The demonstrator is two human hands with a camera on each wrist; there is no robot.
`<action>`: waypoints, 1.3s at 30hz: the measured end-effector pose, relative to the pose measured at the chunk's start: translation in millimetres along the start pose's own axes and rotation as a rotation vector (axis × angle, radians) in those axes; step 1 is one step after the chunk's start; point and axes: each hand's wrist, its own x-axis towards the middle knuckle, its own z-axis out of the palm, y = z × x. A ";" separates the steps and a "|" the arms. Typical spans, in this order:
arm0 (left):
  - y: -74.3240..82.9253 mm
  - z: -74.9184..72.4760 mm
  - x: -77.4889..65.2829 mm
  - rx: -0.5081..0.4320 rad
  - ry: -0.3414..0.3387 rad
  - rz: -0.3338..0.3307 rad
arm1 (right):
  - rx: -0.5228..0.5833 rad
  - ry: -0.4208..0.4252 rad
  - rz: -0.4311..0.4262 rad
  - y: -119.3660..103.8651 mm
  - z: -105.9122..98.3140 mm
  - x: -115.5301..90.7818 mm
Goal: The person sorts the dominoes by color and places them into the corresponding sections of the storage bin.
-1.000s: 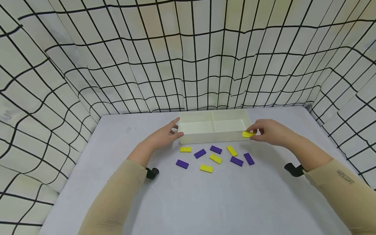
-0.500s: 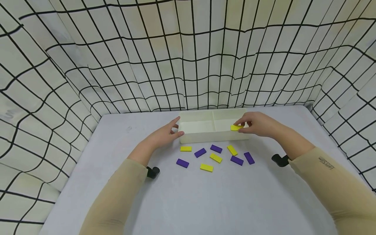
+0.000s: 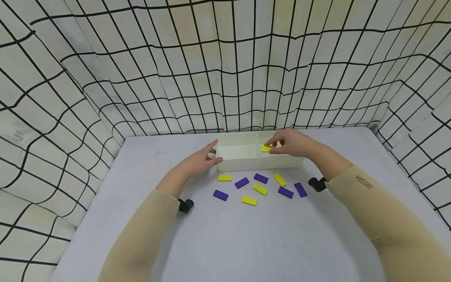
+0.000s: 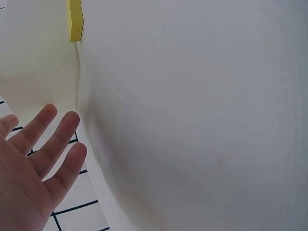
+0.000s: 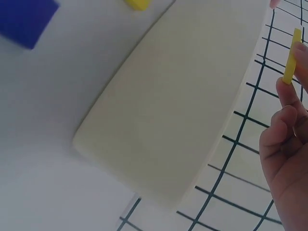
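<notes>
A white two-compartment box (image 3: 258,164) stands at the far side of the table. At its left end is my left hand (image 3: 195,162), fingers spread and the thumb at the front corner; the left wrist view shows those fingers extended beside the wall. Between thumb and fingertips my right hand (image 3: 296,144) pinches a small yellow block (image 3: 265,149). It is held above the box's right compartment, close to the divider. The right wrist view has the same yellow block (image 5: 290,60) held up past the box wall. Part of the right compartment is hidden behind the right hand.
Several loose blocks lie in front of the box, among them a yellow block (image 3: 249,201), a purple block (image 3: 220,195) and another purple block (image 3: 300,189). A black-lined grid curtain (image 3: 253,78) hangs behind and beside the white table (image 3: 264,243).
My right hand has carried the yellow block leftward from the box's front right corner to near the divider. The left hand has stayed at the box's left end.
</notes>
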 end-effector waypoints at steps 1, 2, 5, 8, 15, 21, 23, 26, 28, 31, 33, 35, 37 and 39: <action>-0.3 -0.2 -0.2 0.000 0.000 -0.001 | 0.004 -0.003 -0.002 -2.2 0.7 3.3; -0.4 -0.4 -0.6 -0.003 -0.001 -0.003 | 0.008 -0.009 -0.001 -4.7 1.4 6.6; -0.5 -1.0 -1.8 -0.009 -0.001 -0.006 | 0.011 -0.023 0.004 -12.8 3.3 15.9; -0.8 -1.1 -2.0 -0.012 -0.002 -0.006 | 0.011 -0.038 0.002 -19.6 5.7 24.9; -2.0 0.0 -0.3 -0.029 -0.003 -0.009 | 0.015 -0.062 0.002 -34.7 11.5 43.4; -2.8 0.0 0.8 -0.022 -0.004 -0.010 | 0.001 -0.081 0.016 -42.8 19.6 57.8; -2.2 -0.3 0.4 -0.023 -0.004 -0.011 | -0.007 -0.086 0.012 -44.8 22.7 62.5; -2.1 -0.5 0.6 -0.031 -0.005 -0.014 | -0.032 -0.093 0.000 -47.6 27.4 70.3; -2.3 -0.4 1.0 -0.036 -0.007 -0.016 | -0.051 -0.101 -0.005 -49.2 30.8 75.6; -3.4 0.1 1.7 -0.042 -0.010 -0.016 | -0.070 -0.113 -0.008 -51.4 35.9 83.4; -3.9 0.3 1.7 -0.043 -0.010 -0.014 | -0.077 -0.125 -0.002 -53.2 39.2 88.1; -4.4 0.4 1.5 -0.041 -0.007 -0.010 | -0.080 -0.137 0.005 -55.2 42.6 92.6; -4.4 0.4 1.1 -0.039 -0.005 -0.006 | -0.083 -0.149 0.012 -57.6 45.9 96.6; -4.1 0.3 0.7 -0.039 -0.005 0.001 | -0.086 -0.160 0.017 -60.5 48.9 100.3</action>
